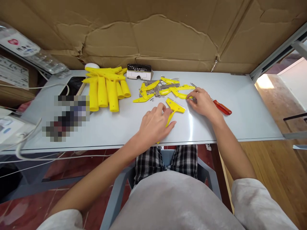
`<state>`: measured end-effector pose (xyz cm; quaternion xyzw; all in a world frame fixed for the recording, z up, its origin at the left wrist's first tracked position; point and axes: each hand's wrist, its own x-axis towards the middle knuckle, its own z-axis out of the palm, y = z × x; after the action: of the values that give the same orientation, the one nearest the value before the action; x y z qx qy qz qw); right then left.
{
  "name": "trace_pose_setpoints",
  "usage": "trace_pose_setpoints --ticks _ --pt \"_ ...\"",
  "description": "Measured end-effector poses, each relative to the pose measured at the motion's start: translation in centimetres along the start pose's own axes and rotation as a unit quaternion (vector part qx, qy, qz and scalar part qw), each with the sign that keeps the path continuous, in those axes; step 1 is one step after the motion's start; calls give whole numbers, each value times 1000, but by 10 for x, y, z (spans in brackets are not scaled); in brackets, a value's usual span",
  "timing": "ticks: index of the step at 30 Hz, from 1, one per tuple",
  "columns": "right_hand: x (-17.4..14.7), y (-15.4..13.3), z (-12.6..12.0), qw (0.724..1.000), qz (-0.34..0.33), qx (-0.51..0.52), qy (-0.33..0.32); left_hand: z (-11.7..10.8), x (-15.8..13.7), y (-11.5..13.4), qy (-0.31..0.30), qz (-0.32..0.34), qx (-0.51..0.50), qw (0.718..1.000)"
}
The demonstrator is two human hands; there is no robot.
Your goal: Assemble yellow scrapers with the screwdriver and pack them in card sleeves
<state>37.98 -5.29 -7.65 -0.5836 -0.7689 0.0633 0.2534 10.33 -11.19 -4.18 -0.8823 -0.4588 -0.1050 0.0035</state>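
Note:
A yellow scraper (pixel 176 106) with a thin metal blade along its head lies on the table. My left hand (pixel 155 123) is over its handle, fingers curled on it and thumb stretched out beside it; part of the handle is hidden beneath the hand. To the right, my right hand (pixel 201 103) has its fingertips closed at the end of a yellow plastic piece (pixel 182 96), at the edge of a pile. That pile holds several flat yellow pieces (pixel 150 85), metal blades (pixel 165 85) and small screws (pixel 152 99).
Several yellow handles (pixel 111 92) are stacked at the left. Behind the pile stands a small black-and-white box (pixel 139 72). A red-handled screwdriver (pixel 222 107) lies right of my right hand. Cardboard (pixel 148 38) walls the back; a white cable (pixel 21 150) runs along the left front edge.

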Motion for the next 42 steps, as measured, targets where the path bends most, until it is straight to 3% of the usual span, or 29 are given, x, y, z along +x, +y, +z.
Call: trace_pose_setpoints --ticks 3,9,16,36,42 --pt "0 -2 -1 1000 -8 -4 -6 3 13 2 15 -39 24 999" --pt "0 -17 -12 996 44 -33 -74 -14 28 14 -157 -80 46 983" --pt "1 -22 -15 992 52 -51 -98 -29 33 14 -213 -86 58 972" --pt "0 -21 -14 993 39 -56 -99 0 37 13 -166 -88 62 980" --pt "0 -23 -7 998 -20 -5 -64 1 34 10 -153 -84 63 983"
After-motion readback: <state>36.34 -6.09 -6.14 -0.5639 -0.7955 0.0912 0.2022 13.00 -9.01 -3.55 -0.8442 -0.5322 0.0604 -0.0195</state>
